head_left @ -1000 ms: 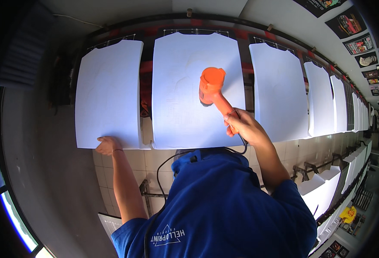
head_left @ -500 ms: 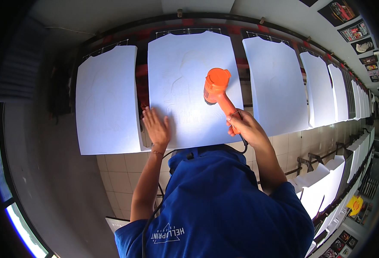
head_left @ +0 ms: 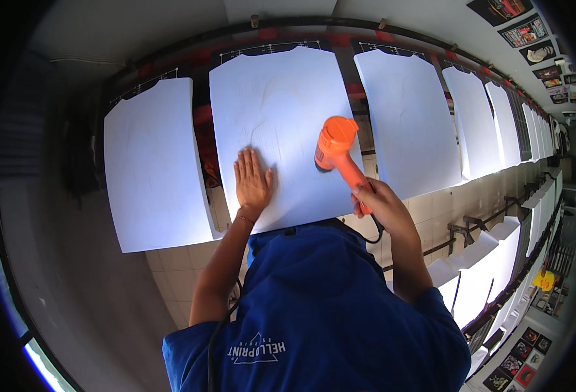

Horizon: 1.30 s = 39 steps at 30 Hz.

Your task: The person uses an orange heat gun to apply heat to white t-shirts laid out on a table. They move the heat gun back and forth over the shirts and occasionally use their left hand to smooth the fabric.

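Observation:
A white fabric piece [head_left: 288, 85] lies spread over the board before me, with shallow wrinkles in its middle. My left hand [head_left: 252, 181] rests flat on its lower left part, fingers stretched out and close together. In my right hand [head_left: 380, 204] is an orange heat gun [head_left: 338, 150], gripped by its handle. Its dark nozzle points left and down at the cloth, a little above it. A black cord runs from the handle's lower end toward my waist.
More white-covered boards stand in a row, one at left [head_left: 150, 163] and several at right [head_left: 409, 117]. A dark rail [head_left: 288, 24] runs along the far side. Behind me at right is another row of white boards [head_left: 490, 261]. Tiled floor shows between.
My left hand has slid from the cloth's left edge inward to the right. The heat gun has shifted slightly nearer to me. The whole view has turned a little.

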Each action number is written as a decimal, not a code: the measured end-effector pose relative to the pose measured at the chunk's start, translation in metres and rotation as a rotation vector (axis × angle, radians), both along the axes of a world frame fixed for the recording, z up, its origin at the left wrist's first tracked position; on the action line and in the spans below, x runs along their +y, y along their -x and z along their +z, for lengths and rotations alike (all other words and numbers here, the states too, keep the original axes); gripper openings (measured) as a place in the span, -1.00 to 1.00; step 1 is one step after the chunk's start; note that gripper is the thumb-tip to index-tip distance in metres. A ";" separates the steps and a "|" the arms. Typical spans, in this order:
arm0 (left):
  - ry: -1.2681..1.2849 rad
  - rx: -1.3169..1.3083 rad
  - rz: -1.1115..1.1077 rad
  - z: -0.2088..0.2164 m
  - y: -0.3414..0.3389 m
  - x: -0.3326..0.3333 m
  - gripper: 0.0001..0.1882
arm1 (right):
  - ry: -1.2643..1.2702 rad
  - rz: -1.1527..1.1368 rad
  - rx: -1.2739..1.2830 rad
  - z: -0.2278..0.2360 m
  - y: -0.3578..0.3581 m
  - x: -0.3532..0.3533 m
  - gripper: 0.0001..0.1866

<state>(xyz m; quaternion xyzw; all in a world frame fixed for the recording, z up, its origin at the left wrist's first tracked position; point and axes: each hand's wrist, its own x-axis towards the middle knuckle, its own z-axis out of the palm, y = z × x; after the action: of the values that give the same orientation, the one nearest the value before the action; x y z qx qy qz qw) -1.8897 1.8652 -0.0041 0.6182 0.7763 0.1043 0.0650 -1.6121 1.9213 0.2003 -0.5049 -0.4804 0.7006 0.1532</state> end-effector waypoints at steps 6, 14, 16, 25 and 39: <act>0.063 -0.081 -0.211 0.018 -0.006 -0.033 -0.27 | -0.040 -0.060 0.009 -0.003 0.023 0.021 -0.71; -0.052 0.066 -0.146 -0.001 0.052 0.038 -0.30 | 0.093 -0.113 -0.064 0.015 -0.007 -0.027 -0.68; -0.045 0.082 -0.115 -0.005 0.065 0.065 -0.30 | 0.094 -0.189 -0.055 0.014 -0.007 -0.033 -0.69; -0.050 0.064 -0.199 -0.006 0.053 0.077 -0.33 | 0.097 -0.254 -0.093 0.013 -0.007 -0.033 -0.65; 0.003 0.032 -0.349 0.009 0.049 0.041 -0.32 | 0.058 -0.309 -0.094 0.012 -0.010 -0.027 -0.65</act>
<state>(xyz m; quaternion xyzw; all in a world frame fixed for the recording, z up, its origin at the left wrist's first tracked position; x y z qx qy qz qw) -1.9386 1.9062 0.0048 0.7452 0.6582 0.0805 0.0705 -1.6025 1.8940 0.2123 -0.6093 -0.3830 0.6579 0.2219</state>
